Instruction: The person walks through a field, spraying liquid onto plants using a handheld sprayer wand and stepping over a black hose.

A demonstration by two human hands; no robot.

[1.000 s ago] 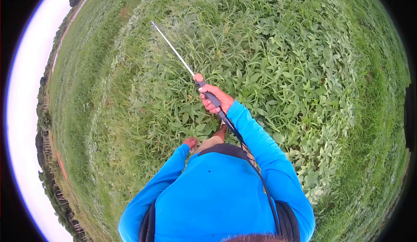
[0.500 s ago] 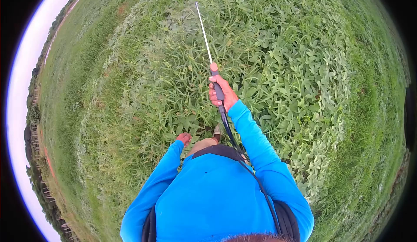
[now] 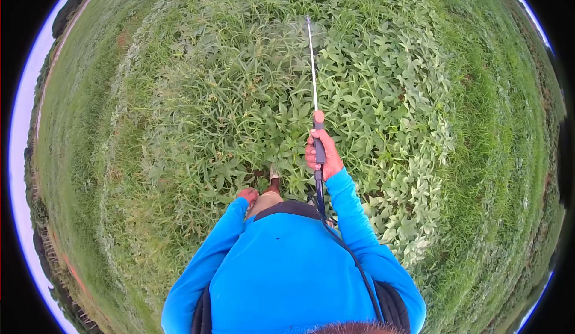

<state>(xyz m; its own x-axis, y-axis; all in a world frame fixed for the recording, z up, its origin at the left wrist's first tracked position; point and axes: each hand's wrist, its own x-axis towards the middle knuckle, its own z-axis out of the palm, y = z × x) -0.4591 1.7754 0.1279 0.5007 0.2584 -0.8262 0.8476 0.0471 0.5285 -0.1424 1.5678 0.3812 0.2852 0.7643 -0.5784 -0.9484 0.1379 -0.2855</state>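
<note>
Wand tube (image 3: 312, 64) silvery-white, grip (image 3: 319, 152) dk grey w/ orange-pink cap (image 3: 318, 116), hose (image 3: 358, 263) blk. Shirt (image 3: 287, 268) solid brt blue w/ one tiny dk spot (image 3: 277, 238), waistband (image 3: 287, 209) blk-ish, shoulder straps (image 3: 202, 313) blk, shorts (image 3: 263, 204) tan. Broad leaves (image 3: 359, 98) mid-green, some paler & greyish, grass (image 3: 476, 166) brighter yellow-grn, tree line (image 3: 64, 19) v dk grn, soil strip (image 3: 73, 271) reddish-orange, sky (image 3: 20, 142) pale lilac w/ vivid blue fringe (image 3: 11, 136).
</note>
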